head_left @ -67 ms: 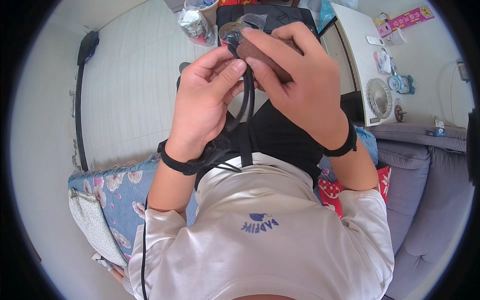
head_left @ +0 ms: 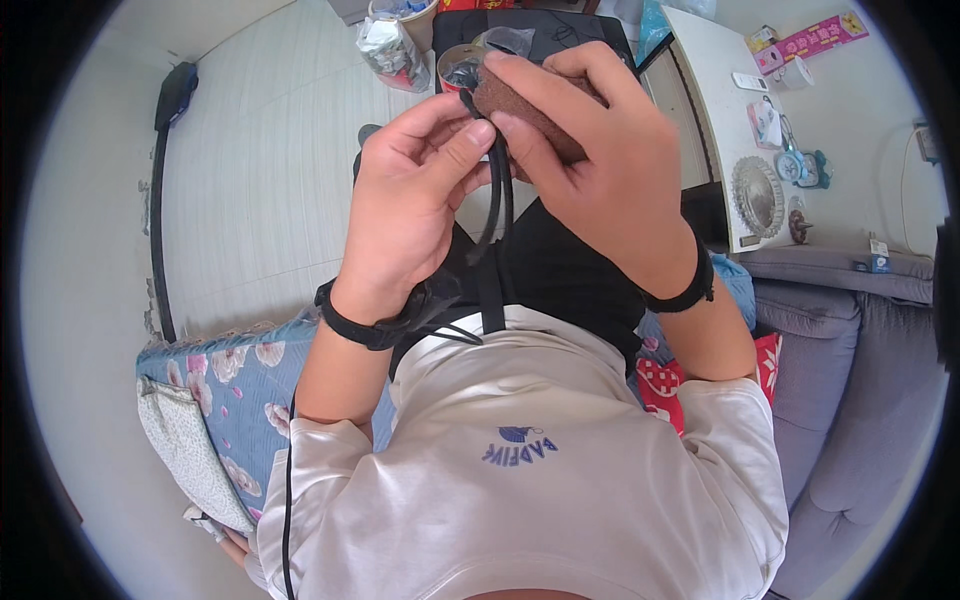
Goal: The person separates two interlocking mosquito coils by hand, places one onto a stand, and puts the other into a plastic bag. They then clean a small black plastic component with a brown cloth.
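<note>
Both of my hands are raised in front of my lap, close together. My left hand [head_left: 400,200] is closed, thumb against fingers, pinching a black cord [head_left: 497,190]. Two strands of that cord hang down between the hands, their ends over my dark trousers. A reddish-brown block [head_left: 530,108] with a rough surface sits in my right hand [head_left: 625,150], which is closed round it. The right thumb and index finger lie along its near and far sides, beside the cord. Where cord and block meet is partly hidden by my fingertips.
Beyond my hands, a round tin [head_left: 462,62] and a clear plastic bag [head_left: 508,40] stand on a black table [head_left: 560,35]. A white bag [head_left: 392,52] is left of it. A white counter [head_left: 715,130] holds a glass dish [head_left: 758,197]; a grey sofa [head_left: 820,400] is at right.
The hanging strands of black cord have swung slightly to the right. Both hands and the brown block have hardly moved.
</note>
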The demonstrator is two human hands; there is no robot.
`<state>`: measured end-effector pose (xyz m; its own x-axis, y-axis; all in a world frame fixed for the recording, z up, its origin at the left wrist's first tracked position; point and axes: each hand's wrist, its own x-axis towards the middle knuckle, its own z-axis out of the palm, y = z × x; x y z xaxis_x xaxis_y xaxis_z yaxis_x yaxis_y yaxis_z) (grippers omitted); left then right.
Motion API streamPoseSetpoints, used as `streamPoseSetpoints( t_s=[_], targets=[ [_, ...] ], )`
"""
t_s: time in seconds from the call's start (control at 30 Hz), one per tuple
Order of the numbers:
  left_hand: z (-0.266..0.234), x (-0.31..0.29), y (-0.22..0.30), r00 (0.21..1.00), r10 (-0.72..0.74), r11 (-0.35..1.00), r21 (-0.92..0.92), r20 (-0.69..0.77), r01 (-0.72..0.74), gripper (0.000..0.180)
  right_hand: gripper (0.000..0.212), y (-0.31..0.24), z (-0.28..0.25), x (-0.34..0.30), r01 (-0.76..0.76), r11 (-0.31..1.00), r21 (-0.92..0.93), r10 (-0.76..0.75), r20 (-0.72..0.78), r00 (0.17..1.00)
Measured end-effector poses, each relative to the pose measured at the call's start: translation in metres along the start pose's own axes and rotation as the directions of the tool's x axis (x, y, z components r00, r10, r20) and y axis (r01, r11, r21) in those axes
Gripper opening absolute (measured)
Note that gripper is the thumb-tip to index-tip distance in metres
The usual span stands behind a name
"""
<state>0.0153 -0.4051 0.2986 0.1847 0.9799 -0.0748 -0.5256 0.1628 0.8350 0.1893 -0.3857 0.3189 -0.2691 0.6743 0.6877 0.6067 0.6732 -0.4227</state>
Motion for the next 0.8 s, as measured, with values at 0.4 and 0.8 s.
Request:
streamPoseSetpoints(
  t_s=[0.4, 0.8],
  targets=[
    [-0.012, 0.004, -0.002, 0.995, 0.094, 0.992, 0.083, -0.029, -0.091, 0.024, 0.028, 0.012, -0.021, 0.008, -0.081, 0.966, 0.244, 0.087, -0.012, 0.996],
    [-0.005, 0.005, 0.003, 0.985, 0.166, 0.960, 0.236, -0.048, -0.151, 0.021, 0.024, 0.008, -0.026, 0.008, -0.020, 0.998, 0.063, 0.021, -0.026, 0.999]
  ],
)
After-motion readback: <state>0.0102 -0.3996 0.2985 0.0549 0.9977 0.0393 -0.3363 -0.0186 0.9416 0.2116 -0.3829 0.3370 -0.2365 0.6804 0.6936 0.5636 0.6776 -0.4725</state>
